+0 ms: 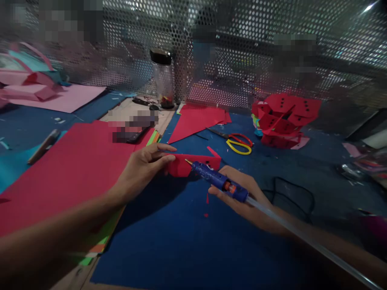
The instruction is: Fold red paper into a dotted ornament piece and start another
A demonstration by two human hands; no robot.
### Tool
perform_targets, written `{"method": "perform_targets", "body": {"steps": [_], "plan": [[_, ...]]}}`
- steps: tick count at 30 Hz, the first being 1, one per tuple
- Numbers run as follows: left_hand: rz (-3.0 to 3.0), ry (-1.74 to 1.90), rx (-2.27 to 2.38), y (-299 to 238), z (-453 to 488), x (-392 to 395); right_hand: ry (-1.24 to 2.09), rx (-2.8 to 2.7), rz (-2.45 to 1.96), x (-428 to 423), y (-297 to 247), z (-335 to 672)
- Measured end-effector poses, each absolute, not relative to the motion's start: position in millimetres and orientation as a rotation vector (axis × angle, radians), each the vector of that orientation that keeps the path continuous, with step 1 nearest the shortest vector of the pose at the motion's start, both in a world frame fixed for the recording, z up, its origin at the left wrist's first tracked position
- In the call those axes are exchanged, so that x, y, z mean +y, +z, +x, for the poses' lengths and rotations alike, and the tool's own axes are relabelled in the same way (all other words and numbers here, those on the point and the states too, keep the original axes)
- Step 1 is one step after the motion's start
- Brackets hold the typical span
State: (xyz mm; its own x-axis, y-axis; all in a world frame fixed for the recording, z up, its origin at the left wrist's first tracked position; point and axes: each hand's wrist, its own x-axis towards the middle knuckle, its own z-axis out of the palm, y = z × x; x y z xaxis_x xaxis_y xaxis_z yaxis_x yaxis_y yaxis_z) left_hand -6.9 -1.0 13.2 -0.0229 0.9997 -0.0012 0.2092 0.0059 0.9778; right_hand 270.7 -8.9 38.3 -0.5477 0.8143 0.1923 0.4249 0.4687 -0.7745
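Pinched between the thumb and fingers of my left hand (148, 163) is a folded red paper piece (181, 166), raised over the blue table surface. A strip of it sticks up at the right end, and dark dots show there. My right hand (242, 191) grips a blue hot glue gun (213, 175), whose metal tip points left at the paper's face. Whether the tip touches the paper I cannot tell. From the gun's rear a long clear glue stick (314, 241) runs down to the right. Small red scraps (206, 215) lie below the gun.
Large red sheets (75, 161) lie at left over other coloured paper. Scissors (238, 143) with red and yellow handles, a red sheet (196, 119) and a lidded jar (163, 80) are beyond my hands. Stacked red dotted pieces (287, 121) stand back right, before a perforated metal screen (223, 48).
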Motion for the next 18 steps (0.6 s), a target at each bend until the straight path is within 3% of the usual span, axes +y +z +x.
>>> {"method": "perform_targets", "body": {"steps": [18], "plan": [[1.390, 1.058, 1.291, 14.0, -3.4, -2.4, 0.952, -2.226, -1.102, -8.0, 28.7, 266.1]]}}
